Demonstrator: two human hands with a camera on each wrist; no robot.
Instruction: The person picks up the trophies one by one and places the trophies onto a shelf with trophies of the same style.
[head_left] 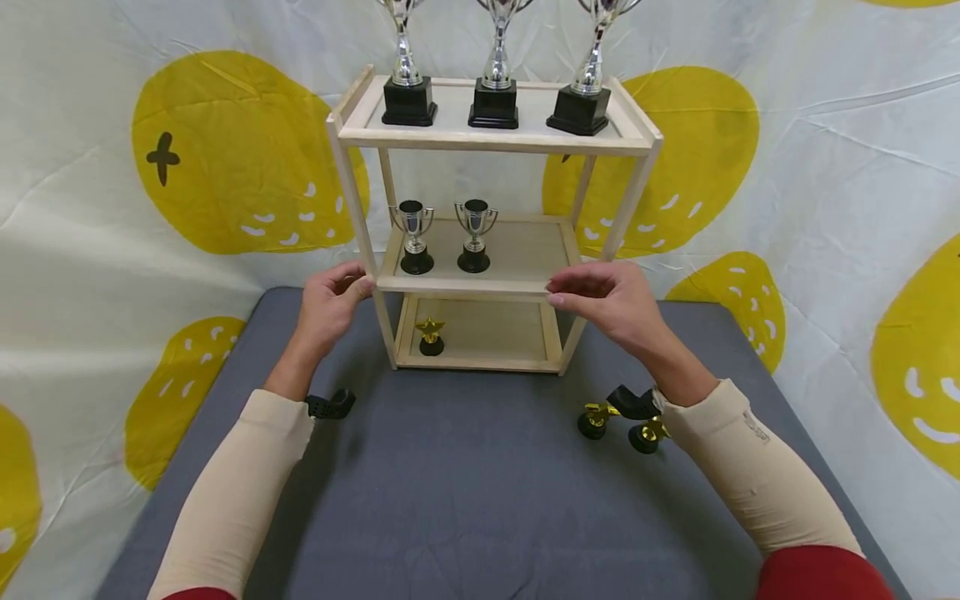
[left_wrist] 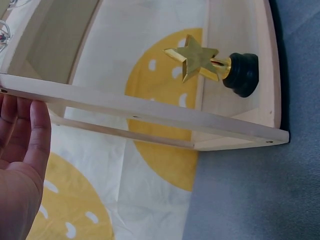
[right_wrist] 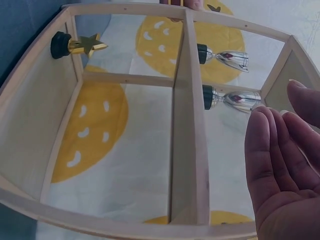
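Note:
A light wooden three-tier shelf stands upright. My left hand touches its left front post; in the left wrist view the fingers reach up to the post edge, fairly straight. My right hand is in front of the middle tier's right end, fingers loosely bent with nothing between them. On the middle tier are two small silver cup trophies, a left one and a right one. One gold star trophy with a black base stands at the left of the bottom tier.
Three larger silver trophies, left, middle and right, line the top tier. Two gold trophies, one beside another, are on the grey tabletop near my right wrist, partly covered. Behind hangs a patterned cloth.

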